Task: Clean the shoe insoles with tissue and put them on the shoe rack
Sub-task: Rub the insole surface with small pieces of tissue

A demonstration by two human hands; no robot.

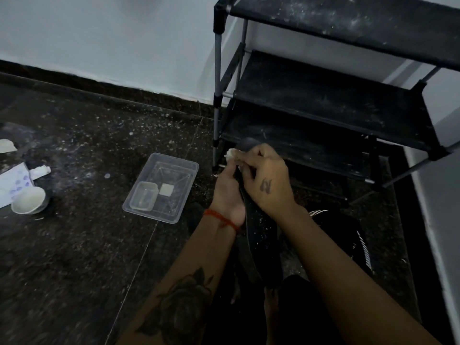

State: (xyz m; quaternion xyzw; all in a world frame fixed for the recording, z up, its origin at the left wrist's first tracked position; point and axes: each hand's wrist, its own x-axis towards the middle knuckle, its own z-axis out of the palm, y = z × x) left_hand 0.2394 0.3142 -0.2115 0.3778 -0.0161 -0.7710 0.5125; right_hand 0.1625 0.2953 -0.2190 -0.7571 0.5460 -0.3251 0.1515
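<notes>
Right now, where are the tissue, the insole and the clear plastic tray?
tissue (230, 153): head view, on the white wad showing past the fingers.
insole (261, 235): head view, on its dark speckled middle.
clear plastic tray (174, 165): head view, on its far rim.

The dark insole is largely covered by both hands, and its near end disappears between the forearms, so its full outline cannot be made out. Only a small white corner of the tissue pokes out beyond the left hand; the rest is hidden by the fingers of the right hand. The shoe rack is cut off by the top and right edges. At the left edge, a white printed box and a pale scrap are cropped. The contents of the small tub inside the clear tray are too blurred to identify.
</notes>
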